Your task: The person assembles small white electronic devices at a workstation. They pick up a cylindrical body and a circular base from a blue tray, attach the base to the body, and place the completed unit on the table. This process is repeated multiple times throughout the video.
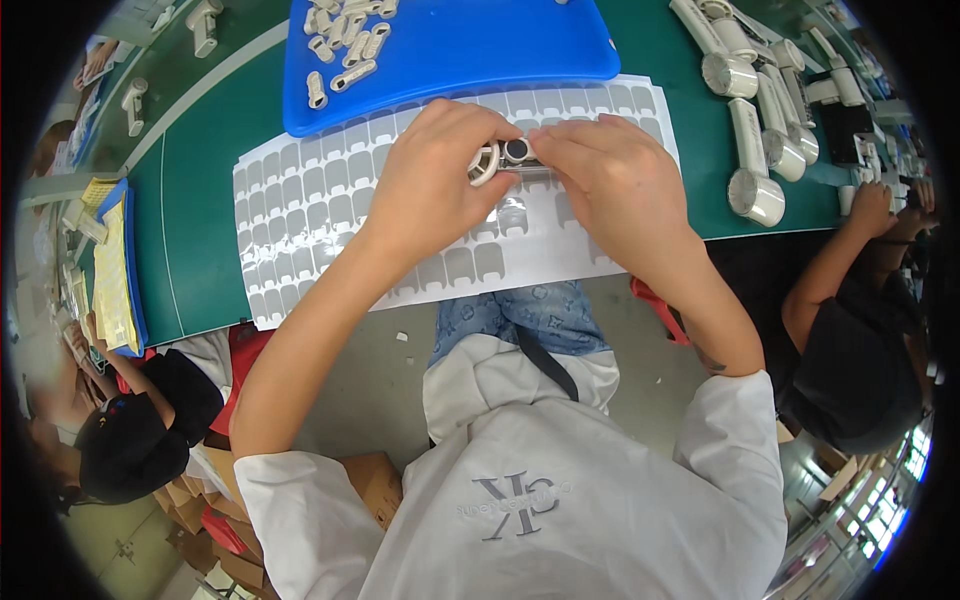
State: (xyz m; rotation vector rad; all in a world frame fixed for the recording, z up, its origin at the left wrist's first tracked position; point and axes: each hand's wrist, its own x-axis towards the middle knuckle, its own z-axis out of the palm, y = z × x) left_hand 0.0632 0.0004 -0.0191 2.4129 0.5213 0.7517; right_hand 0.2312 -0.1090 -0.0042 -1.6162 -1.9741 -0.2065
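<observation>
Between my two hands, over a sheet of stickers, is a small white plastic part (484,166) with a ring-shaped end and a dark round disc in a pale rim. My left hand (432,172) pinches the ring end with thumb and fingers. From the other side, my right hand (622,178) has its fingers closed on the same part, hiding much of it. Beneath them lies the white sheet (560,250) with rows of grey rounded stickers; several places at its near side have none.
Beyond the sheet, a blue tray (480,45) holds several small white parts (350,40). White handheld devices (752,190) with round heads lie at the right on the green table (195,220). Yellow papers (115,270) rest at the left. Co-workers sit on both sides.
</observation>
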